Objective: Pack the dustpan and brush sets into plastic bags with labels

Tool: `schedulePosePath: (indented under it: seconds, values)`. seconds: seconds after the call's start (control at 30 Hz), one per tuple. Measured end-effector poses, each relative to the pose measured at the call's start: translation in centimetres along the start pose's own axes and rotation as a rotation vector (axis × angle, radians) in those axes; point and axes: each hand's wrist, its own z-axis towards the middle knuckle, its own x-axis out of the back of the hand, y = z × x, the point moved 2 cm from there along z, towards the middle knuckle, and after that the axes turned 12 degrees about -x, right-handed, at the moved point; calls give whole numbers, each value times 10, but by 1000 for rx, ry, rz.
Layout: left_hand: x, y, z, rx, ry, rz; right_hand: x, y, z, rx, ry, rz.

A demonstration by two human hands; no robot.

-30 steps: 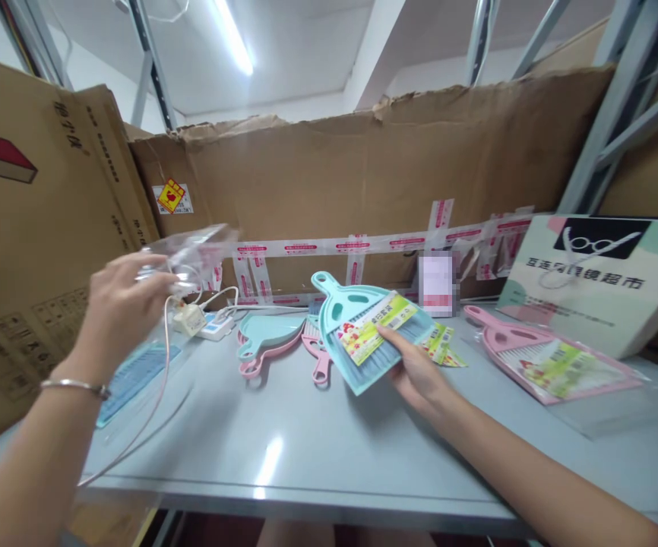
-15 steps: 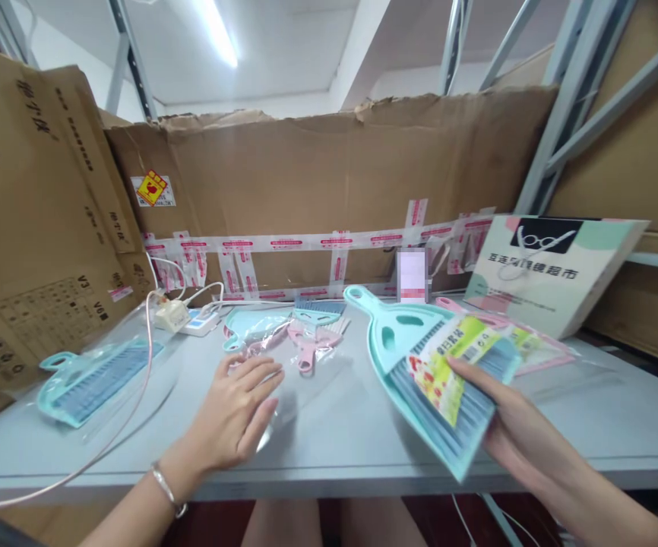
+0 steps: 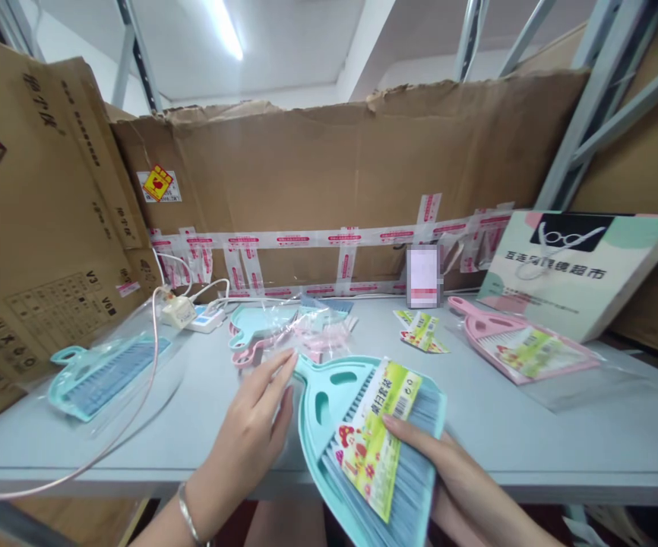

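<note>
On the dustpan (image 3: 329,403), an illegible green label (image 3: 374,433)

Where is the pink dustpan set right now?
In the head view, the pink dustpan set lies bagged on the grey table, on the right side, just in front of the leaning paper bag and right of the loose labels.

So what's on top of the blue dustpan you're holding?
On the blue dustpan lies a grey-bristled brush with a paper label over it. The brush's handle is hidden.
</note>
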Motion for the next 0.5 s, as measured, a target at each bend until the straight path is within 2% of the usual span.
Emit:
schedulePosePath:
  seconds: [0.17, 0.37, 0.5]
  values:
    - [-1, 6, -9, -43, -55, -109, -14, 9, 11, 52, 31, 148]
    - [9, 5, -5, -118, -57, -229, -23, 10, 20, 87, -28, 118]
    - [15, 6, -7, -102, -45, -303, -22, 4, 22, 210, 15, 181]
